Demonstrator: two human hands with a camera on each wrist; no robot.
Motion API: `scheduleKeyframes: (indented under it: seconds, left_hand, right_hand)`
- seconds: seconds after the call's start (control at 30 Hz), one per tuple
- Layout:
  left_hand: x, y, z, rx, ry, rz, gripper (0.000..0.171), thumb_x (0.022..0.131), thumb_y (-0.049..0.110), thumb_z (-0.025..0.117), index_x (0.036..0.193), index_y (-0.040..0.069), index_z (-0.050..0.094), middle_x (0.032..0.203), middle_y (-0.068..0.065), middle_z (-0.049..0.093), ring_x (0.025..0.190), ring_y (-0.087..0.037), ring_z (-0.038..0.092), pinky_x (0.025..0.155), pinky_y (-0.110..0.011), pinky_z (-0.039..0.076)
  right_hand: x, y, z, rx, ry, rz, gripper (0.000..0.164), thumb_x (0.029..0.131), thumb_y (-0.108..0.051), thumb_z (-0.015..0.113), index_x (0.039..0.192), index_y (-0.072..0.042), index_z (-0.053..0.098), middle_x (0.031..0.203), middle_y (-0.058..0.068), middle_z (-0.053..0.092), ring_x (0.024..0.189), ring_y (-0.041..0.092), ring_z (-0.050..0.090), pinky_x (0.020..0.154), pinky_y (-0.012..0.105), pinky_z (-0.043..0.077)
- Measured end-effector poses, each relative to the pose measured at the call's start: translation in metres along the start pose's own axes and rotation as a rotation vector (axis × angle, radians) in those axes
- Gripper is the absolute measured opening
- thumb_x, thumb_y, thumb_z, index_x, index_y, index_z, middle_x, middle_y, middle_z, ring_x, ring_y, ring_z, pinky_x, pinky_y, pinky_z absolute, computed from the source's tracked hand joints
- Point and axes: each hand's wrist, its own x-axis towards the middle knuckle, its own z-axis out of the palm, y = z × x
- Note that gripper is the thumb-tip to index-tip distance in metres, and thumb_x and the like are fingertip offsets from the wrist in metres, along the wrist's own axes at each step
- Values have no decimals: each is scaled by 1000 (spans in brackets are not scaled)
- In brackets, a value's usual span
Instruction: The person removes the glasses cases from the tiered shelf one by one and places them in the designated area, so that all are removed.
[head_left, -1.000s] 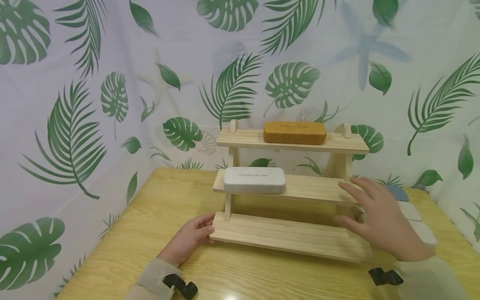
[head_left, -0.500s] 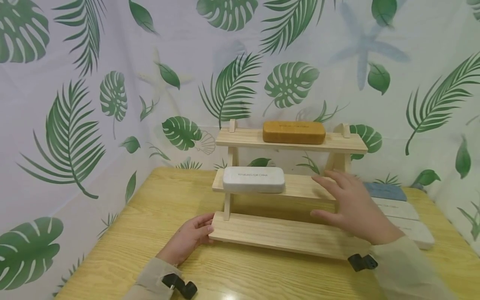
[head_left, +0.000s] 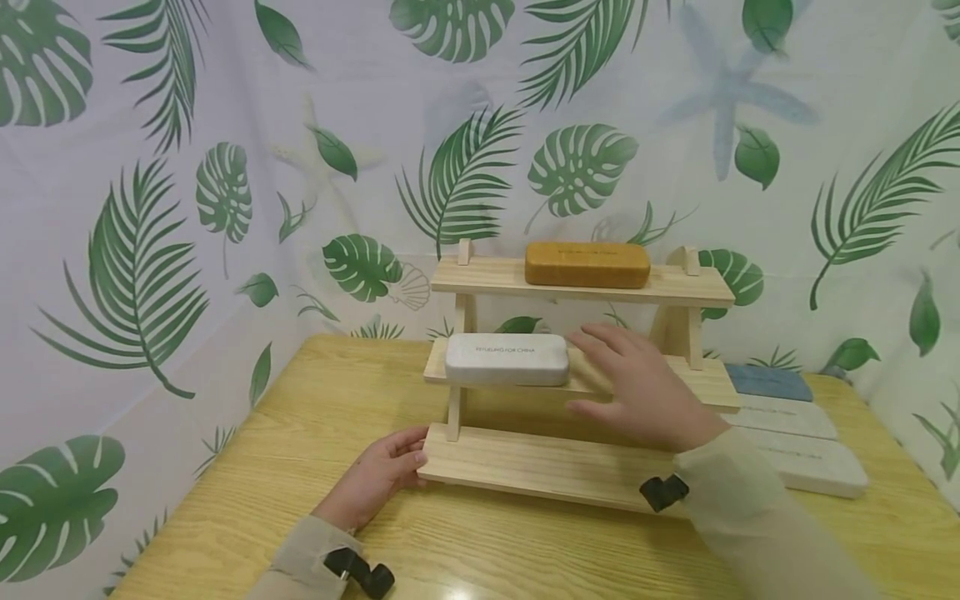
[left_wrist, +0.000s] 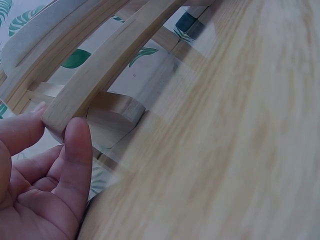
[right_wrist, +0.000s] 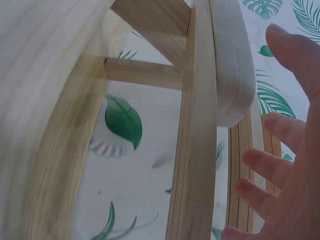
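A three-tier wooden display stand (head_left: 555, 465) stands on the table. My left hand (head_left: 378, 473) pinches the left end of its bottom board (left_wrist: 85, 85), thumb on one face and fingers on the other. On the middle tier, toward the left, lies a white glasses case (head_left: 507, 360) with small dark lettering. My right hand (head_left: 637, 387) is just right of that case, over the middle board, with fingers spread and holding nothing. In the right wrist view, the end of the white case (right_wrist: 235, 75) faces the fingers. An orange-brown glasses case (head_left: 587, 265) rests on the top tier.
Right of the stand, a blue case (head_left: 768, 382) and two white cases (head_left: 783, 415) lie in a row on the wood-grain table (head_left: 247, 483), partly behind the right sleeve. Behind the table hangs a leaf-printed cloth (head_left: 322, 150).
My right hand has moved left from the stand's right end, along the middle tier, to beside the white case. My left hand keeps its grip on the bottom board.
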Motion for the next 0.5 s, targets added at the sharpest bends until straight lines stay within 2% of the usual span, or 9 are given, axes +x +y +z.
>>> scheduleKeyframes:
  seconds: [0.23,0.5]
  left_hand:
    - [0,0,1,-3,-6,-1,61,105,17,58,156,-3,31,147,-22,47,118,-23,58,90,-37,54]
    - [0,0,2,2,3,7,59,105,16,58,155,-4,33,145,-22,49,118,-24,58,89,-36,54]
  right_hand:
    - [23,-6,6,6,-48,-1,95,83,-64,74,156,-14,40,154,12,42,140,36,37,114,58,29]
    - [43,-12,11,-17,-110,15,98,80,-71,72,156,-17,42,158,11,40,146,39,30,116,58,25]
